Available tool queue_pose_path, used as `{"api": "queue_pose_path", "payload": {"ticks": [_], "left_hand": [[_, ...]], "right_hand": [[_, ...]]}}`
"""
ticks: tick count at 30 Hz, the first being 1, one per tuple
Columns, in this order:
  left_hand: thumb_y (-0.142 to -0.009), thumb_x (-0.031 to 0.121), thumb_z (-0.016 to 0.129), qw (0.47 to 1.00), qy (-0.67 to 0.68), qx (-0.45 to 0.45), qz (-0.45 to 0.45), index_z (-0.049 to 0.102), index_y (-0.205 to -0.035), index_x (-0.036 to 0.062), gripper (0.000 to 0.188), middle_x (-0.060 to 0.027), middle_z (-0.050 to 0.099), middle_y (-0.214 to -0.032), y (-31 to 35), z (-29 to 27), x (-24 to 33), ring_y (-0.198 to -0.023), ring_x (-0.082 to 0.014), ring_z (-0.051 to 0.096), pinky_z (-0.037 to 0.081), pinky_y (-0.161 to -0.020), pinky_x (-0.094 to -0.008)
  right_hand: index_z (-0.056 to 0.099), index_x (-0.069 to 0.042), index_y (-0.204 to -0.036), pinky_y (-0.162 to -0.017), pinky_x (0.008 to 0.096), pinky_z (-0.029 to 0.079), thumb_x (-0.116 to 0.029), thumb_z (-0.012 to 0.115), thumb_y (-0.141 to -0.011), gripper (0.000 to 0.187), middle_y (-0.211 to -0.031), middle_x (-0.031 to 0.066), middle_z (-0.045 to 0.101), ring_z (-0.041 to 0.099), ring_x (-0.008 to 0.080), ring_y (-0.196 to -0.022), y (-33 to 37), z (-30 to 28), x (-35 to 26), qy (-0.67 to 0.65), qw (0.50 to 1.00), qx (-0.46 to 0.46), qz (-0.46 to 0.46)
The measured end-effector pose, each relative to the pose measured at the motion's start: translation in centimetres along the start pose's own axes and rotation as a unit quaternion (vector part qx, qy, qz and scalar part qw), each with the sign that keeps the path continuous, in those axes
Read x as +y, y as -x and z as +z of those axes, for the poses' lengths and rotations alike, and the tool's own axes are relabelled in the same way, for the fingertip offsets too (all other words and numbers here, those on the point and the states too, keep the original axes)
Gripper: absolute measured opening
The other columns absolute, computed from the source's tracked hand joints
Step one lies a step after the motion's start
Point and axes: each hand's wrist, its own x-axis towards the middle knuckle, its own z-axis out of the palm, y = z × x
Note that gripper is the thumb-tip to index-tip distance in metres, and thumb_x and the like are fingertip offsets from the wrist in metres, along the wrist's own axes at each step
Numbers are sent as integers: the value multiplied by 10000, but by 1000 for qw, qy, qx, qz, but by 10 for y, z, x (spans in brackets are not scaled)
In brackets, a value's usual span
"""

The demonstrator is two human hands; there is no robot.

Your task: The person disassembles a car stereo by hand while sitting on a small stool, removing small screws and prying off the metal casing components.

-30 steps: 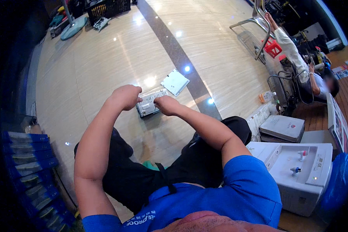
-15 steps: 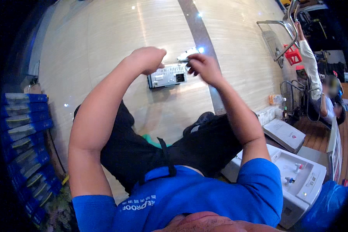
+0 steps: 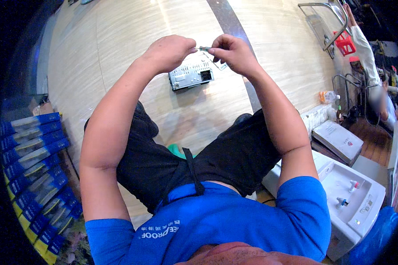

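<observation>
My left hand [image 3: 171, 51] and my right hand [image 3: 234, 54] meet above the floor, both pinched shut, their fingertips a short way apart. Between them is a small, thin, dark greenish piece [image 3: 204, 48], too small to name. Its right end is in the right fingers; its pale left end reaches the left fingertips. Just below the hands, a silver metal electronic unit [image 3: 191, 77] with slotted vents and a dark square opening, much like a car stereo, rests on the floor. A flat whitish piece [image 3: 220, 65] lies by its far right corner, partly covered by my right hand.
Blue packages [image 3: 35, 145] are stacked at the left. At the right stand a white water dispenser [image 3: 347, 194], a box [image 3: 338, 140], an orange-labelled bottle [image 3: 328, 96], a red stool [image 3: 344, 43] and a metal-framed chair [image 3: 327, 11]. Another person's sleeve [image 3: 365, 55] shows there.
Both hands have moved away from me and closer together, coming to the small greenish piece between them. The view has shifted, so the metal unit appears slightly higher.
</observation>
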Motion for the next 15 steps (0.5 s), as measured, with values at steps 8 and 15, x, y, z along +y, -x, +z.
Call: {"api": "queue_pose_path", "payload": {"ticks": [8, 15], "left_hand": [[-966, 296, 528, 998, -54, -45, 3, 644, -961, 52, 270, -174, 679, -914, -12, 10, 9, -882, -366, 651, 508, -762, -487], [-967, 289, 521, 999, -33, -8, 0, 623, -927, 38, 274, -192, 662, -901, -23, 6, 12, -885, -392, 625, 488, -777, -493]], "right_hand": [[653, -45, -1123, -764, 380, 522, -175, 652, -912, 248, -952, 163, 707, 676, 295, -850, 3, -6, 19, 292, 947, -98, -91], [665, -15, -1033, -780, 409, 511, -194, 663, -891, 228, -959, 184, 695, 662, 331, -886, 10, -43, 39, 372, 927, -33, 27]]}}
